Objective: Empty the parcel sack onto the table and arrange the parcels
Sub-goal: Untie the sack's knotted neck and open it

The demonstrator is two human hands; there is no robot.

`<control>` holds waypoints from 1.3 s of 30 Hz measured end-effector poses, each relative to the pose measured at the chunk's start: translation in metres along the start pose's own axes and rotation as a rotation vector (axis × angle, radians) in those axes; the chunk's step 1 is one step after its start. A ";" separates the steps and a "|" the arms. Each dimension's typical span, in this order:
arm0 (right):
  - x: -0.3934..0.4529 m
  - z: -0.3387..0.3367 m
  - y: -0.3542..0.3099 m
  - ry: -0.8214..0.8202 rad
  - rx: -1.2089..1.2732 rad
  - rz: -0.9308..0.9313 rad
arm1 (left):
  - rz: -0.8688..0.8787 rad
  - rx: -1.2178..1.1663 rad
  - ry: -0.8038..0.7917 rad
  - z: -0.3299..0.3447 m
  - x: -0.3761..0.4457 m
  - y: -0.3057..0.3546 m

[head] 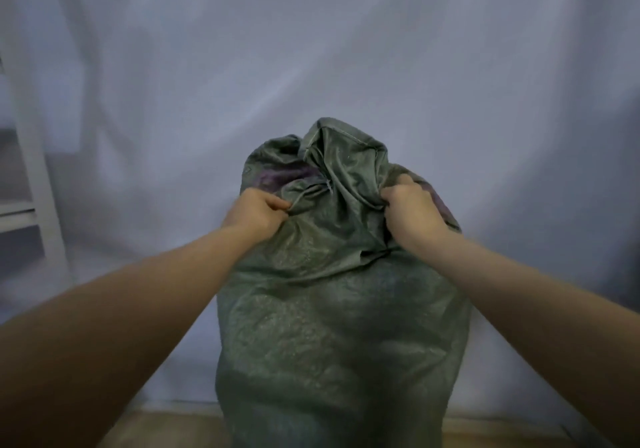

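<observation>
Gripping the gathered top of a grey-green woven sack (332, 309), the person works with both bare forearms stretched forward. The left hand (258, 213) has its fingers curled into a fist, pinching a fold of fabric on the sack's left shoulder. The right hand (410, 210) is likewise bunched, fingers curled round a thick wad of cloth on the right shoulder. The sack stands upright and bulging, its crumpled, hemmed mouth rising between and beyond the two hands, with a faded purple print showing near the top. What it rests on is hidden by its own bulk. Behind it hangs a pale blue-white cloth backdrop (346, 49); a white frame (38, 184) stands at the left edge, and a tan floor strip (166, 427) shows below.
</observation>
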State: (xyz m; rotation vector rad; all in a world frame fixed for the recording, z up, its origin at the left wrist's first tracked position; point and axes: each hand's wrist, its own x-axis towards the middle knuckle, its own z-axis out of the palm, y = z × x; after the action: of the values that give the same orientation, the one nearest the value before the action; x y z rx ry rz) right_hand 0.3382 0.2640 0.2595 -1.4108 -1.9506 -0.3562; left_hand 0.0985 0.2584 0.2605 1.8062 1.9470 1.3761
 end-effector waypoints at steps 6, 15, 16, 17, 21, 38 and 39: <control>-0.020 0.002 0.002 -0.274 0.052 -0.105 | 0.125 0.110 -0.423 -0.012 -0.033 0.002; -0.036 -0.005 0.006 -0.297 -0.312 -0.279 | 0.177 0.392 -0.521 0.006 -0.046 -0.041; -0.039 -0.002 0.003 -0.276 -0.308 -0.261 | 0.201 0.412 -0.490 0.009 -0.048 -0.042; -0.041 0.002 0.000 -0.251 -0.315 -0.250 | 0.220 0.426 -0.460 0.012 -0.051 -0.043; -0.045 0.013 0.003 -0.080 -0.359 -0.220 | 0.328 0.570 -0.285 0.016 -0.064 -0.044; -0.018 0.050 -0.004 0.140 -0.241 0.045 | -0.183 -0.050 -0.268 0.023 -0.005 -0.109; -0.019 0.052 -0.006 0.159 -0.233 0.060 | -0.125 -0.037 -0.215 0.024 0.002 -0.111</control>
State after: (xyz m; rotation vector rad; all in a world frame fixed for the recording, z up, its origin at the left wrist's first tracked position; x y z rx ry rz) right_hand 0.3169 0.2787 0.2107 -1.5329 -1.7783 -0.6652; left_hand 0.0345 0.2882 0.1720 1.7050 1.8755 1.1210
